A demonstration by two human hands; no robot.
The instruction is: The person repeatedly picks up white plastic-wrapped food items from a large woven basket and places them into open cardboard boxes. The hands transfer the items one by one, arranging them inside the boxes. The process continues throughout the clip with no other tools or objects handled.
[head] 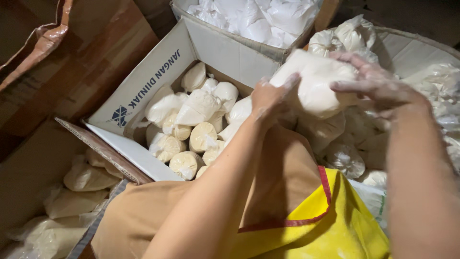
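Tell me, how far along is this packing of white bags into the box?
Done: the open cardboard box already holds many tied white bags, roughly covering its visible floor. In hand: the left hand and right hand grip one plump white bag above the box's edge. Left: a heap of loose bags to the right remains unboxed.

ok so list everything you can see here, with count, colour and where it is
held bag: one, white powder-filled plastic, between both hands at upper centre
open cardboard box: one, white inside, centre left
tied bags in box: many, cream-white, packed together
second box: one, top, holding white bags
loose bags: several, white, piled at right
lower-left bags: several, cream, in a box
yellow cloth: one, red trim, bottom right
left hand: gripping bag's left side
right hand: on bag's right side
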